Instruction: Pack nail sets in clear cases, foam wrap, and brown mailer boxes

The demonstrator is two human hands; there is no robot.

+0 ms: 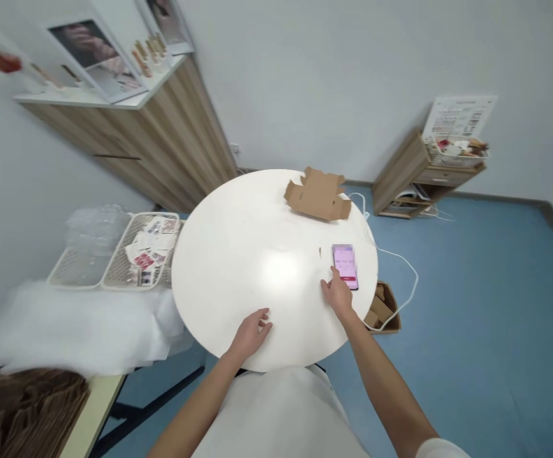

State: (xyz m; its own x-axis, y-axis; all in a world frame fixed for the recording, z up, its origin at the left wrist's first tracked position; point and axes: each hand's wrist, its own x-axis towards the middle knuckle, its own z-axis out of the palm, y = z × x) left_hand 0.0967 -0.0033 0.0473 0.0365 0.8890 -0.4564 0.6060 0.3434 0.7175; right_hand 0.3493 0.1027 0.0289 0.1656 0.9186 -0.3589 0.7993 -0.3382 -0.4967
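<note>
Head view: we see a round white bench (238, 254), largest thing here. Left of it, wire baskets (114, 273) with packets sit on a side table. A flat unfolded cardboard box (318, 194) lies at the far edge of the bench. Smaller: a phone (345, 266) with a lit pink screen lies flat near the right edge, a white cable (403, 259) just beside it. Our right hand (339, 294) grasps nothing, a fingertip touching the phone's near end. Our left hand (252, 331) rests released, loose, on the near edge.
</note>
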